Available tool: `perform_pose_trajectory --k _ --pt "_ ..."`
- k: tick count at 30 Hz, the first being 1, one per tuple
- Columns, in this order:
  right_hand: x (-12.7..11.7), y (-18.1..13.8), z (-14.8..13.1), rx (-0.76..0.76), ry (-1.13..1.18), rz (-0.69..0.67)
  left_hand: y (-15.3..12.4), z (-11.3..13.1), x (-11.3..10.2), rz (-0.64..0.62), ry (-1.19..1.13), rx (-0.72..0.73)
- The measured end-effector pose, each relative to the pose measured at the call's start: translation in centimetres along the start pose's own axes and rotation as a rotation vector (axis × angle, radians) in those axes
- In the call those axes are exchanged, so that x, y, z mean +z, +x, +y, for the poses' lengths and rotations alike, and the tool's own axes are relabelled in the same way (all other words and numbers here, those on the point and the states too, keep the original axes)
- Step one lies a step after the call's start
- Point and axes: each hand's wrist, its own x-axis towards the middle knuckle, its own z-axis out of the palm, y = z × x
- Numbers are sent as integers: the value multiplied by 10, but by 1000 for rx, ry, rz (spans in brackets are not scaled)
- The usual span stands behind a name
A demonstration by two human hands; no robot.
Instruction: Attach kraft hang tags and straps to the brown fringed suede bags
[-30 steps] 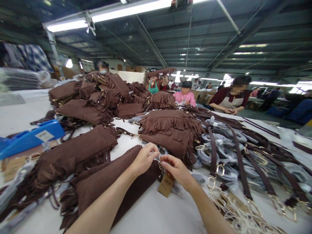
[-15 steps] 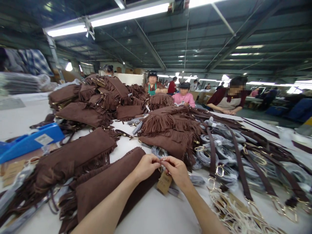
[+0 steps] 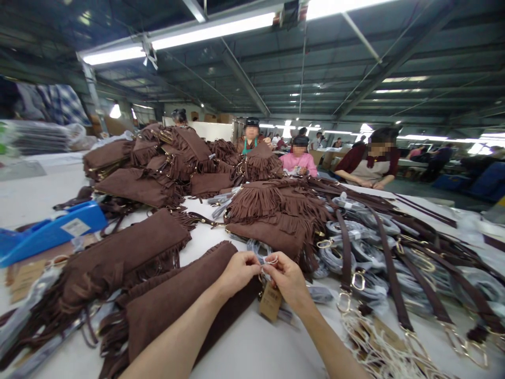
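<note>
A white string (image 3: pixel 270 261) now makes a clear little loop by the right hand (image 3: pixel 289 276), where a second ago just a bit of white showed; the fingers of the right hand and the left hand (image 3: pixel 240 272) pinch the string; the person in the green apron (image 3: pixel 250 145) no longer lifts a brown bag high; the hands hide the knot end; a brown tag (image 3: pixel 270 301) hangs below, its words too blurry to read, beside a fringed bag (image 3: pixel 177 305) on the bench (image 3: pixel 252 355); the clear plastic bags (image 3: pixel 365 245) hold grey coils.
</note>
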Motion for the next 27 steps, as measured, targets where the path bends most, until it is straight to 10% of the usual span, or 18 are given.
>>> perform_pose_trajectory --k 13,19,27 --pt "-8 -2 -1 310 464 -147 -4 14 -11 -273 -663 -268" --pt "-14 -4 -12 333 774 -155 -4 19 -13 -168 -859 -208" --pt "5 -4 -2 267 401 48 -2 13 -6 -5 -751 -138"
